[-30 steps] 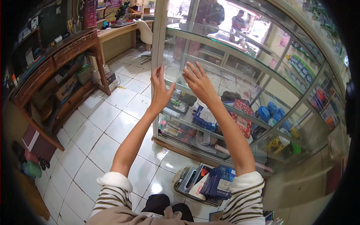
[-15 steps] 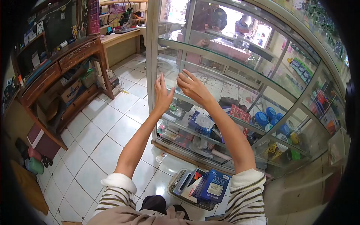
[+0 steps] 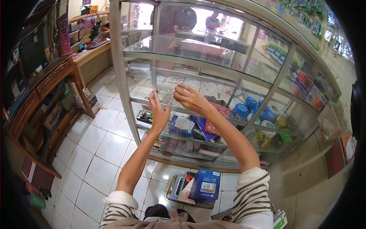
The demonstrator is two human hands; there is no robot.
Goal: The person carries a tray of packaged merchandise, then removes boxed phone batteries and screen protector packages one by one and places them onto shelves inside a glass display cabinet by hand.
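Both hands are raised in front of a glass display cabinet with a metal frame. My left hand is upright near its left post, fingers stretched and thumb apart. My right hand is a little higher and to the right, its fingers curled in, and whatever may be in them is hidden. Whether either hand touches the glass cannot be told. Behind and below them on the shelves are a blue packet, a red patterned item, a purple flat item and several blue round containers.
On the tiled floor before my feet stands a tray with blue battery boxes and a white box. A wooden desk stands at left, with a workbench behind it. People are beyond the cabinet.
The view has turned, so the cabinet sits further left in it. My hands have moved right relative to the cabinet's left post and keep nearly the same pose.
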